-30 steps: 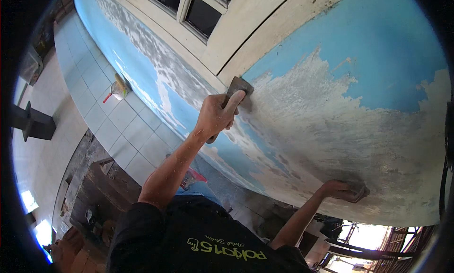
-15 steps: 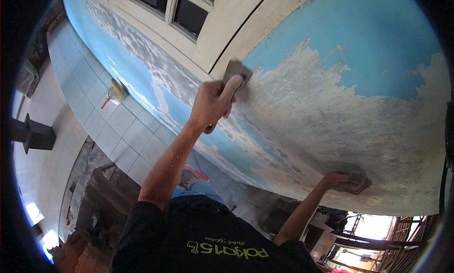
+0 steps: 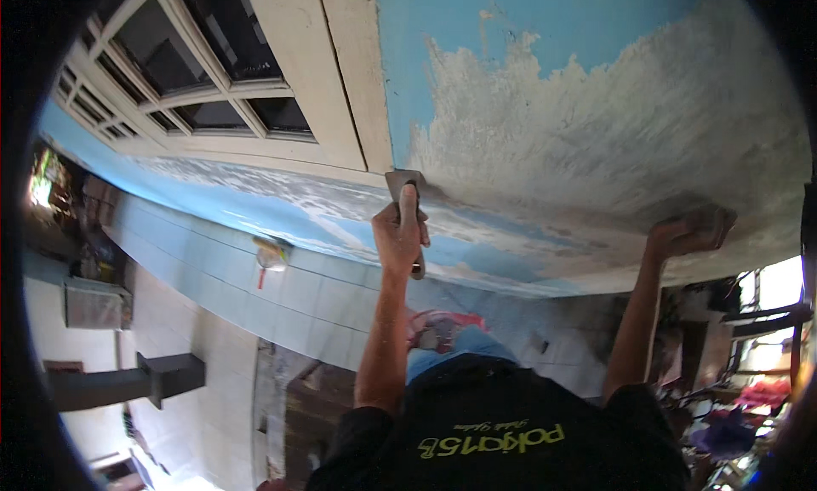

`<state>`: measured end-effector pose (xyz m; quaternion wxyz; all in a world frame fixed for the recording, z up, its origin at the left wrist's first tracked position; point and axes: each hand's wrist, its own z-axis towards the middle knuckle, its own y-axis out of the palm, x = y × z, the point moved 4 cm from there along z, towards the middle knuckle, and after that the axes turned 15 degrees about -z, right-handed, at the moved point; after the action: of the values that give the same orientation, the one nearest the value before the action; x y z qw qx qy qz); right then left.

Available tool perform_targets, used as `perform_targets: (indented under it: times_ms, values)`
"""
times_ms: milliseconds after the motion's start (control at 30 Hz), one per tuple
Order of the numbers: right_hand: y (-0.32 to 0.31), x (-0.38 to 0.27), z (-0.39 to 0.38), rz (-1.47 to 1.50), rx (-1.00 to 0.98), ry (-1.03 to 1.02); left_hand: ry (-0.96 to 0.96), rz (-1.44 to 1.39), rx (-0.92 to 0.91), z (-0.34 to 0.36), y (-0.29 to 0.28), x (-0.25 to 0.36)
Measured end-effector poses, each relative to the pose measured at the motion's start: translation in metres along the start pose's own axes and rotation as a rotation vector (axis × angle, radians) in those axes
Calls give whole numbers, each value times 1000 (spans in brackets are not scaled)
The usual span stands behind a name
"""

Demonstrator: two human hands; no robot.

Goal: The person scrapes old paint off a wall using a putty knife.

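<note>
Spanning the patchy wall (image 3: 562, 134), the hands (image 3: 397, 234) hold a scraper (image 3: 400, 180) at left.

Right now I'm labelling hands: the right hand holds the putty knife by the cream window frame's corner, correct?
No: the head view shows the left hand, not the right hand, holding the putty knife by the corner of the cream window frame.

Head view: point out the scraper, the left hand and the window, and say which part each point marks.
Scraper (image 3: 397, 181), head view: on its flat blade.
Left hand (image 3: 397, 238), head view: on the middle of the hand.
Window (image 3: 226, 92), head view: on a pale frame bar between dark panes.
</note>
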<state>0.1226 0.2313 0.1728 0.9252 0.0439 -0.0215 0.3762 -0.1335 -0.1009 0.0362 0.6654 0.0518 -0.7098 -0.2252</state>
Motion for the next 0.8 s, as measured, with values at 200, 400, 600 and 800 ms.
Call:
perform_targets:
  times_ms: [200, 400, 600, 800]
  values:
    - [-13, -21, 27, 9, 220, 30, 16, 23, 1, 1, 7, 41]
    - [-9, -29, 37, 113, 104, 10, -4, 18, -36, 5, -4, -1]
    - [-15, -36, 42, 54, 159, 56, 105, 37, -92, 14, 9, 36]
    - [-7, -3, 16, 137, -139, 103, 86, 12, -55, 23, 21, 80]
